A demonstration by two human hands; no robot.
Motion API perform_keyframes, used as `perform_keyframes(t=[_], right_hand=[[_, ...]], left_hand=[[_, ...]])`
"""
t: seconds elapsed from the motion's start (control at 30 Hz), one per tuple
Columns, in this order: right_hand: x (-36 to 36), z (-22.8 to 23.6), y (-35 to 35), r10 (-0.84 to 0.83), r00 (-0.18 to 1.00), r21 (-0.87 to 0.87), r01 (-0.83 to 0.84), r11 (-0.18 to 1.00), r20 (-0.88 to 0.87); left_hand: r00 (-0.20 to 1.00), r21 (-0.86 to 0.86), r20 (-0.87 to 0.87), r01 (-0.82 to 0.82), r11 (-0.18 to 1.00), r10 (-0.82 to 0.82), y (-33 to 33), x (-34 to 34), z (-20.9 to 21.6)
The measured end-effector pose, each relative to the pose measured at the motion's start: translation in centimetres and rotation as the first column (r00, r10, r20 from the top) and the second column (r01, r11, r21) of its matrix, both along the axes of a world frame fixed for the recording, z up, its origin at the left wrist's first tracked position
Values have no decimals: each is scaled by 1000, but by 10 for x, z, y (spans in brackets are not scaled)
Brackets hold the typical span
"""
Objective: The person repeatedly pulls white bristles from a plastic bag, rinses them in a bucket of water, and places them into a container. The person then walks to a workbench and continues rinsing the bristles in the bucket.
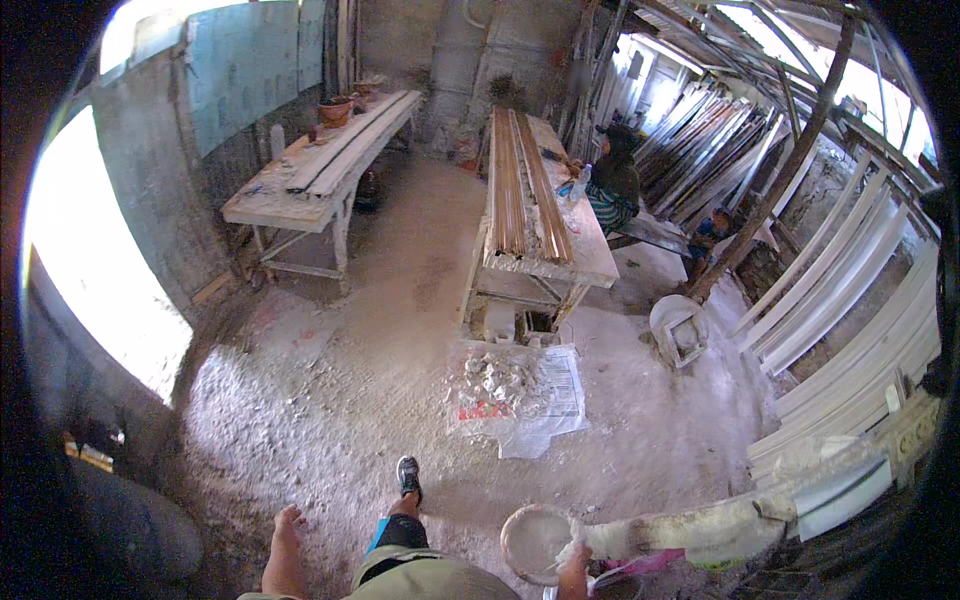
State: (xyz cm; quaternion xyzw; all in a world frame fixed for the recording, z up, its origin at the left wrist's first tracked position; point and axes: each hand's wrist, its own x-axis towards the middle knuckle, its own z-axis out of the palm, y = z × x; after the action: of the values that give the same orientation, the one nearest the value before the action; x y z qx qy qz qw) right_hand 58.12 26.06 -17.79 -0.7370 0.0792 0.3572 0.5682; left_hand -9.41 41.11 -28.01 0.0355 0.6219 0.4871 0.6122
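My left hand (288, 517) hangs at my left side above the dusty floor, fingers loosely bent and apart, with nothing visible in it. At the lower right, my right hand (573, 572) is closed beside the rim of a round white bucket (512, 530). The bucket holds a pale greyish material. Something whitish (573, 545) covers or sits in the fingers of that hand; whether it is a rag or wet plaster I cannot tell. One of my shoes (408, 477) shows ahead on the floor.
Ahead stands a worktable (595, 245) bearing long brown mouldings (508, 190); a person (615, 180) sits at its right. Another long table (275, 208) runs along the left wall. White lumps (500, 380) lie on paper sheets (565, 385). Pale strips (830, 270) lean at right.
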Motion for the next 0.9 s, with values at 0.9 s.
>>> perform_keyframes(t=[0.9], right_hand=[[163, 380, 877, 538, 840, 492, -496, 715, 65]], left_hand=[[280, 449, 11, 856, 255, -960, 867, 586, 282]])
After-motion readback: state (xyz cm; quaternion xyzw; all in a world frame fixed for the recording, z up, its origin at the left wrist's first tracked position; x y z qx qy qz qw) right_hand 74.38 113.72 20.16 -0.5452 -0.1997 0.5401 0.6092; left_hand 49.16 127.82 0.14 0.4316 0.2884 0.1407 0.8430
